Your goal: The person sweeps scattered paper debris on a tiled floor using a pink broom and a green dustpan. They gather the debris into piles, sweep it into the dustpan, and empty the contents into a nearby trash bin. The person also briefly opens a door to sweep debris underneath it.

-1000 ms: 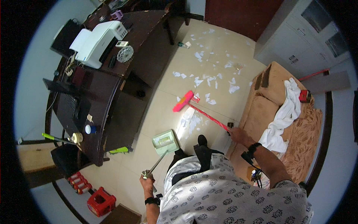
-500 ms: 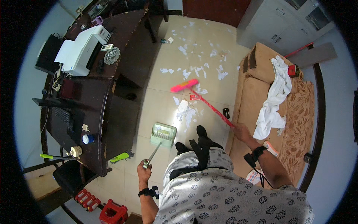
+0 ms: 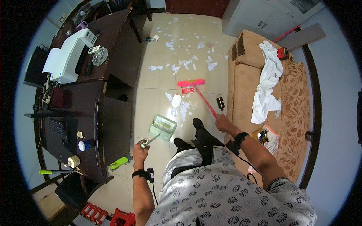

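The pink broom slants over the tiled floor, between the desk's right edge and the sofa's left edge; your right hand is wrapped round its handle. Your left hand holds the green dustpan by its handle. Paper scraps lie between the two and toward the floor's far edge.

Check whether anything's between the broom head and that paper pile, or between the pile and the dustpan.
A red packet lies right by the broom head, on the side toward the paper pile. Between the pile and the dustpan, nothing visible stands in the way; your right shoe is right of that path.
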The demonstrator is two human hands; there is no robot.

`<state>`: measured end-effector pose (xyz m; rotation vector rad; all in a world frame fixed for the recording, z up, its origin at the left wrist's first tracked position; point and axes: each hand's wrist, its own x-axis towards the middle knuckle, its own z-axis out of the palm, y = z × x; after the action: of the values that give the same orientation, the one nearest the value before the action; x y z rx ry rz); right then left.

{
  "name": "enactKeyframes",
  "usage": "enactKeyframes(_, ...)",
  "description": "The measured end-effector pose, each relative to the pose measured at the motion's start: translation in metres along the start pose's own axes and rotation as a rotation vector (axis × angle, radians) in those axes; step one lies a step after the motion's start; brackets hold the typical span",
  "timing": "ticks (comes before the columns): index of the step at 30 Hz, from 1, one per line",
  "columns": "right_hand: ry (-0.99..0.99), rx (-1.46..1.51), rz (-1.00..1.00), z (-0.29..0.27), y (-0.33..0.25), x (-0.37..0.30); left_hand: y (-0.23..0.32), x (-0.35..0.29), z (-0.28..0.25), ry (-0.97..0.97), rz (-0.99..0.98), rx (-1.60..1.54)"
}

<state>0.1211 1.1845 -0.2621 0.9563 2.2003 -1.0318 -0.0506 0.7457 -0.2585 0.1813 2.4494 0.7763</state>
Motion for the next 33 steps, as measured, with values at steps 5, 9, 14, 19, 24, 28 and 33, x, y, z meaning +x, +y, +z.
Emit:
enactKeyframes(5,-0.117,0.030,-0.046,-0.017,-0.010,-0.060,0.002,0.009,-0.003,-0.034,-0.035,-0.004)
enactKeyframes(9,-0.135,0.387,0.073,-0.034,-0.024,-0.090,-0.001,0.014,-0.003,-0.045,-0.054,-0.045)
enactKeyframes(14,-0.095,0.122,-0.104,-0.026,-0.038,-0.061,-0.004,0.012,-0.002,-0.045,-0.066,-0.058)
enactKeyframes(19,0.009,-0.266,-0.371,0.007,-0.050,-0.002,0.000,0.009,0.000,-0.058,-0.100,-0.066)
enactKeyframes(24,-0.023,-0.371,-0.258,-0.002,-0.025,-0.011,0.007,0.006,0.000,-0.068,-0.165,-0.036)
enactKeyframes(28,-0.051,-0.423,-0.235,-0.032,0.011,-0.037,0.011,0.006,-0.001,-0.069,-0.173,-0.066)
enactKeyframes(33,-0.087,-0.460,-0.273,-0.066,0.046,-0.057,0.018,0.018,0.001,-0.129,-0.168,-0.017)
